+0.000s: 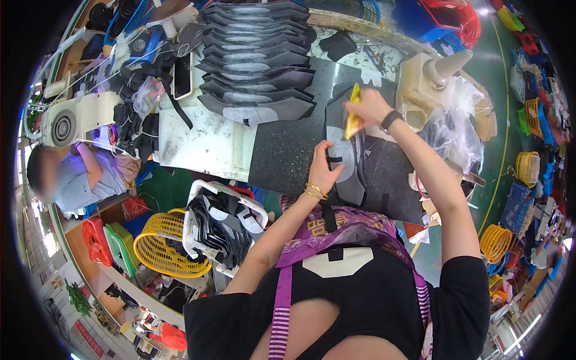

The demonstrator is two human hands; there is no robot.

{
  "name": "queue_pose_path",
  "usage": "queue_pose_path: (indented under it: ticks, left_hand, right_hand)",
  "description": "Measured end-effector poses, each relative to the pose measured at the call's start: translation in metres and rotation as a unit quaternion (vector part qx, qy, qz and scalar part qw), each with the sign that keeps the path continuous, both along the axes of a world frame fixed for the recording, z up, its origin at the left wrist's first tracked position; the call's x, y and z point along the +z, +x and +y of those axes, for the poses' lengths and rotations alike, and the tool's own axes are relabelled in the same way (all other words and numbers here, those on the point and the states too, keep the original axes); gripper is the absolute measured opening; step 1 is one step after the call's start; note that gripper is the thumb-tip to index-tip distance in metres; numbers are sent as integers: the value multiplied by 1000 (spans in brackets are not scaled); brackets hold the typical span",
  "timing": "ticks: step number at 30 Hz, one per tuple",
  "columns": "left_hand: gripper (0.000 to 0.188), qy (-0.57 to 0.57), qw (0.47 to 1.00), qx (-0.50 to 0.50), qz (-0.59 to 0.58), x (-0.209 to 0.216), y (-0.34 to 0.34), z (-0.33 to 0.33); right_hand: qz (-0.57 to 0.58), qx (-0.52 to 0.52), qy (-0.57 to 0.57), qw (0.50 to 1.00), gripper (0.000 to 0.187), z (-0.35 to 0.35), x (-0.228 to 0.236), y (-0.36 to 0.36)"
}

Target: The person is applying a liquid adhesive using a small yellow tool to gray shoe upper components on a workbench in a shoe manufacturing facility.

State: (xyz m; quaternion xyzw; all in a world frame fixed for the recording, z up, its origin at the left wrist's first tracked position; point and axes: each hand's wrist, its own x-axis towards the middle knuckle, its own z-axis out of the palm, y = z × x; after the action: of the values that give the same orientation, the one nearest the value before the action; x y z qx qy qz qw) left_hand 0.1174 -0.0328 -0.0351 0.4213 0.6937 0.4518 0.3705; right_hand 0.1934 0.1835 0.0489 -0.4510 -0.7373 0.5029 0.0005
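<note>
A dark grey padded panel (350, 187) with a pale grey patch lies lengthwise on the black mat in front of me, over or beside similar dark pieces. My right hand (371, 110) is closed around a flat yellow tool (354, 99) and holds it over the panel's upper part. The tool's working end is too small to tell its kind. My left hand (324, 170) rests at the panel's left edge. Its thumb and forefinger are apart on either side of a small black tab (335, 159).
Similar panels (255, 90) lie in an overlapping row at the back. A beige container with a cone (444, 69) and clear plastic (450, 117) stand at right. A phone (183, 77) lies left. Below left are a white basket of pieces (193, 237) and a yellow basket (150, 246). A person (81, 177) sits farther left.
</note>
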Motion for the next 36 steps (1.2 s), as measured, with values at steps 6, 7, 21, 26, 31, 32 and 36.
queue_pose_path:
  ticks: [6, 7, 21, 26, 31, 32, 36]
  left_hand:
    - [74, -28, 997, 21, -73, 4, 2, 5]
    - [74, -27, 997, 19, -73, 7, 2, 4]
    - [83, -6, 948, -42, -315, 8, -19, -2]
    - [84, 3, 957, -21, -288, 0, -7, 4]
    - [84, -22, 960, -4, -280, 5, -6, 3]
    - [83, -15, 962, -1, -273, 1, -3, 2]
    - [83, 53, 964, -3, -262, -16, -2, 1]
  right_hand:
    - [24, -10, -12, 1000, 37, -40, 13, 14]
    - [19, 93, 102, 990, 25, -54, 12, 22]
    - [-173, -77, 408, 893, 61, 5, -10, 132]
    - [71, -123, 46, 989, 56, -45, 17, 50]
    - [59, -64, 24, 996, 51, -47, 4, 44]
    - [58, -35, 32, 997, 47, -66, 2, 57]
    - [215, -110, 125, 962, 33, -94, -21, 86]
